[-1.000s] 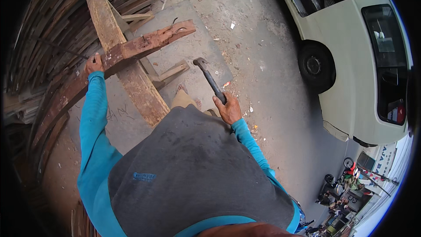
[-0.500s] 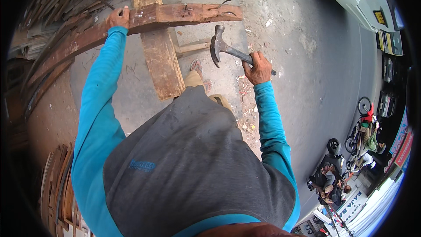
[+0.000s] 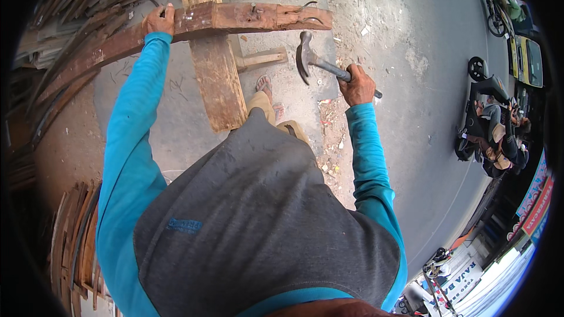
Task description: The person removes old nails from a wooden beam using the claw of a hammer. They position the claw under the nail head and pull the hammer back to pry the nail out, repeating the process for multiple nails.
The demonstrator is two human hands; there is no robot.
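My left hand [image 3: 160, 20] is closed on a long reddish-brown wooden beam [image 3: 238, 17], which lies across a worn pale plank [image 3: 218, 82] of a low wooden bench. Bent nails [image 3: 308, 20] stick out of the beam near its right end, and a short metal stub shows closer to the middle. In my right hand [image 3: 357, 86] is a claw hammer [image 3: 322, 66], gripped round its dark handle. The hammer's head hangs in the air just below the beam's right end, apart from it.
Piled timber [image 3: 64, 41] fills the far left, and more wooden strips [image 3: 73, 240] lie at the lower left. My sandalled foot [image 3: 264, 87] stands beside the bench plank. Wood scraps litter the concrete. On the road at right, people ride a dark motorbike [image 3: 479, 120]; other vehicles are beyond.
My right hand and the hammer have shifted slightly right and down. The left hand still grips the beam. Traffic on the road has moved along.
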